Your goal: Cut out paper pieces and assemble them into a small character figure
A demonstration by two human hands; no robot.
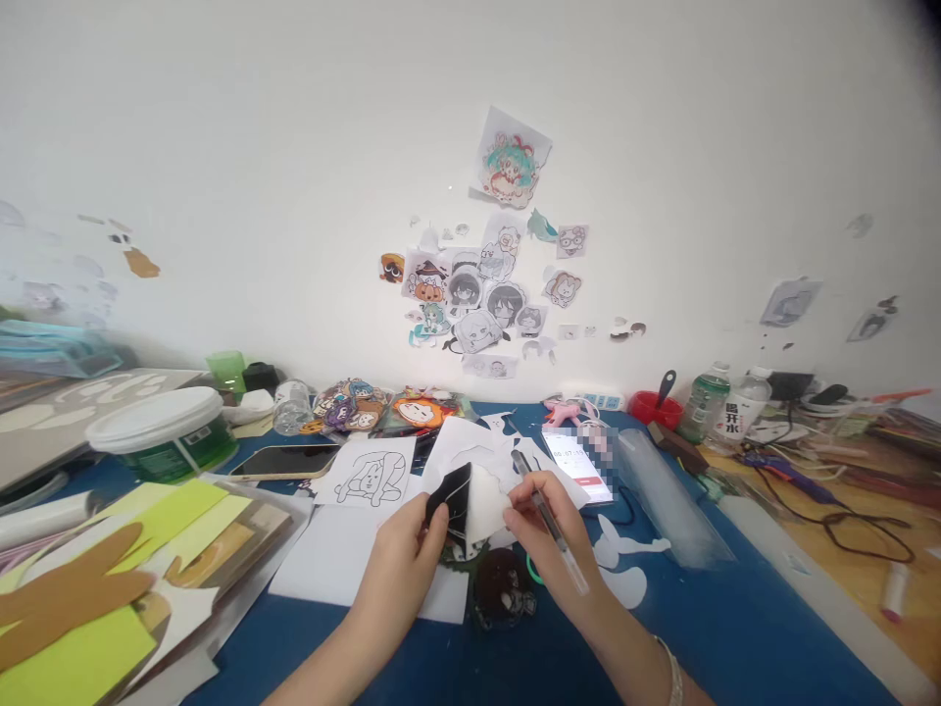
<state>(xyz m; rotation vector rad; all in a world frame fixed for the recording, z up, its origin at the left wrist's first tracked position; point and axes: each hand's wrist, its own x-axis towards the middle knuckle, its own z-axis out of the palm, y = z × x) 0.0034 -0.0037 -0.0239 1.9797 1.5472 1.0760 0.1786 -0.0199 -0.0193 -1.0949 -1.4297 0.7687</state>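
Note:
My left hand (408, 549) is closed, thumb on top, on a black piece with thin white lines (454, 498). Beside that piece, a white paper piece (485, 502) adjoins it, and I cannot tell whether the two are joined. A pen (565, 551) lies slanted across my right hand (551, 520), whose fingertips also pinch the right edge of the white paper. Just below the hands sits a dark round cutout of a character (501, 583). A line drawing on white paper (374, 476) lies to the left, over a blank sheet (323, 569).
On the left are a lidded tub (166, 431), a phone (283, 461) and a pile of coloured paper (176, 520). A lit phone (577, 461), clear plastic film (668, 500), a red bowl (651, 407) and bottles (739, 407) stand or lie rightward. Pictures (481, 314) cover the wall.

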